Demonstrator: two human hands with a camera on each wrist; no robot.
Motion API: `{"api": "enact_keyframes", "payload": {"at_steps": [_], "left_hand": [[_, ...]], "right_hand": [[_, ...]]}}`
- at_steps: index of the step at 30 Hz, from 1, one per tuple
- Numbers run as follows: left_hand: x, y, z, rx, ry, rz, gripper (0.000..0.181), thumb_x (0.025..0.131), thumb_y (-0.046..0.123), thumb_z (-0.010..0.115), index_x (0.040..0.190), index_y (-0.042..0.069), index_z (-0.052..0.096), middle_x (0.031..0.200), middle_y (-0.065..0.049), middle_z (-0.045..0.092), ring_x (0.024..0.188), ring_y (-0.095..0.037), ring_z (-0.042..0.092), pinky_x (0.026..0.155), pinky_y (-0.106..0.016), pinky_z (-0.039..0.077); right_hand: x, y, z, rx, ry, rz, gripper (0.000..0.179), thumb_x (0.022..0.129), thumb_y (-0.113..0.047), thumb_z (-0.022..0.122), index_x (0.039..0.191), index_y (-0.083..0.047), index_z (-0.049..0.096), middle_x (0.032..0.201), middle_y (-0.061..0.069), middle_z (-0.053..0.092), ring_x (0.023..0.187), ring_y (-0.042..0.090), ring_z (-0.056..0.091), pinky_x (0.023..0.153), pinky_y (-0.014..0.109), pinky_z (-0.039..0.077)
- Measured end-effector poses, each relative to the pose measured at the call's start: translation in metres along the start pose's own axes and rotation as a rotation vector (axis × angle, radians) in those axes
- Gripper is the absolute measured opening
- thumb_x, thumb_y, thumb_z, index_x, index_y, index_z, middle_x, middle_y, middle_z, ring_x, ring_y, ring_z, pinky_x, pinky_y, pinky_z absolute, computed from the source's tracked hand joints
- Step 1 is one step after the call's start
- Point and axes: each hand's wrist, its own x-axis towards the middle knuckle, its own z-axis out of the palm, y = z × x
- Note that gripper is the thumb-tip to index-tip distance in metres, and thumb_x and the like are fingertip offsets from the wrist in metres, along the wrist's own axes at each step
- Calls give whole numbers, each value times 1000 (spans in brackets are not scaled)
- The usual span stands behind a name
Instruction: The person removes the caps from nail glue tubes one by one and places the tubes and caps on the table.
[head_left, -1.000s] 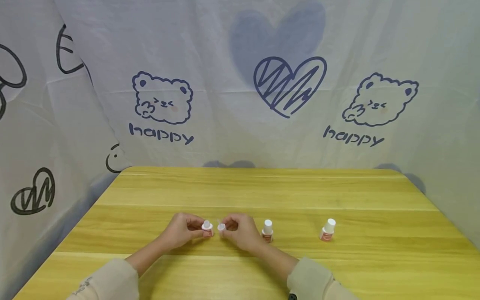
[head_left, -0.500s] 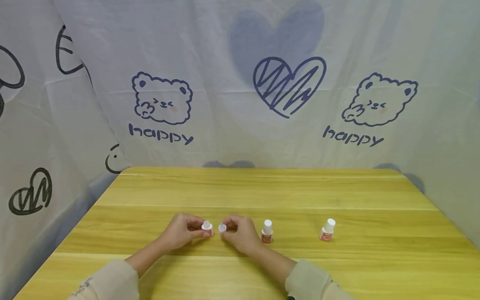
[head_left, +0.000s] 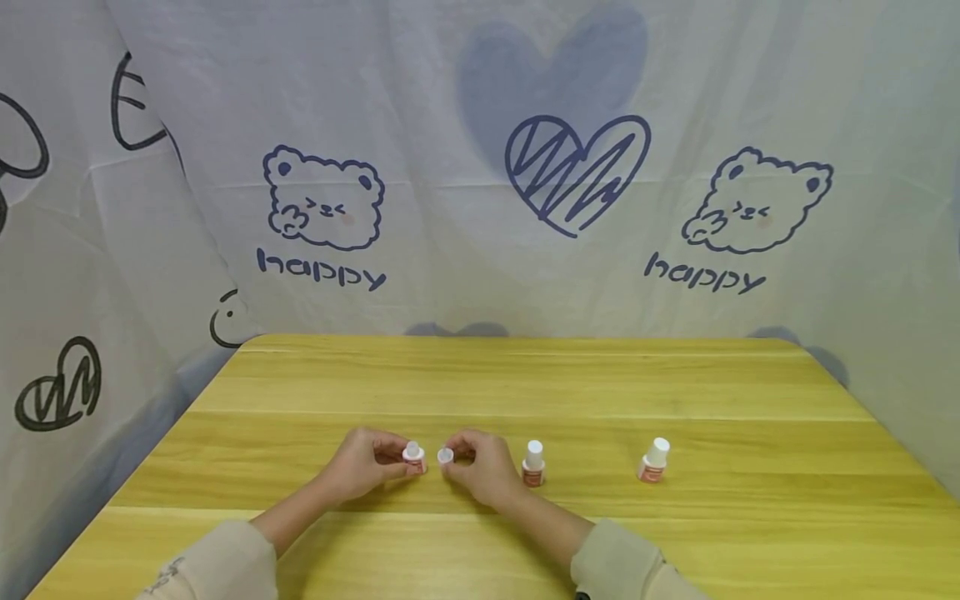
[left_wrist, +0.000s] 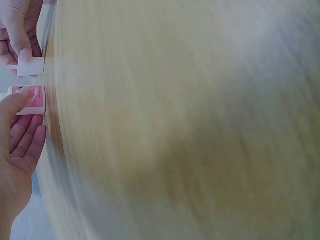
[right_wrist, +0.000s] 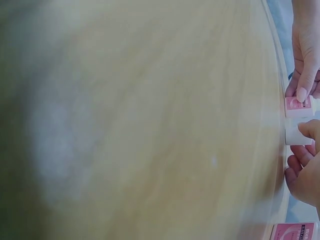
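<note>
My left hand (head_left: 365,462) pinches a small white bottle with a pink label (head_left: 414,460) between thumb and fingers. The bottle stands upright on the table without a cap, its pale neck showing. Just to its right, my right hand (head_left: 483,467) pinches a white cap (head_left: 446,457), hollow side up. A narrow gap separates cap and bottle. In the left wrist view, the cap (left_wrist: 31,66) has a thin pale stem sticking out of its hollow side, and my left thumb lies on the pink label (left_wrist: 34,96).
Two similar bottles with white caps on stand to the right, one bottle (head_left: 533,463) close by my right wrist and another bottle (head_left: 655,461) farther off. The wood-grain table (head_left: 480,383) ends at a printed cloth backdrop (head_left: 450,250).
The cap has turned from a slight tilt to hollow side straight up, and my right hand has shifted very slightly right. The left hand and its bottle stay in place.
</note>
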Motion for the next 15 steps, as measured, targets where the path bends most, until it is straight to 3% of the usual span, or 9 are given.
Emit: {"api": "enact_keyframes", "payload": {"at_steps": [9, 15], "left_hand": [[-1, 0, 0, -35, -10, -6, 27, 78, 11, 69, 98, -6, 65, 89, -16, 70, 77, -16, 68, 66, -18, 54], [-2, 0, -2, -37, 29, -51, 43, 75, 17, 73, 107, -9, 61, 94, -19, 68, 80, -22, 68, 69, -20, 54]], "right_hand": [[1, -1, -4, -27, -31, 5, 22, 74, 3, 67, 96, 4, 63, 87, 13, 68, 85, 22, 64, 76, 26, 53], [1, -8, -11, -86, -87, -7, 30, 73, 5, 64, 103, 7, 61, 92, 15, 67, 89, 25, 62, 77, 29, 51]]}}
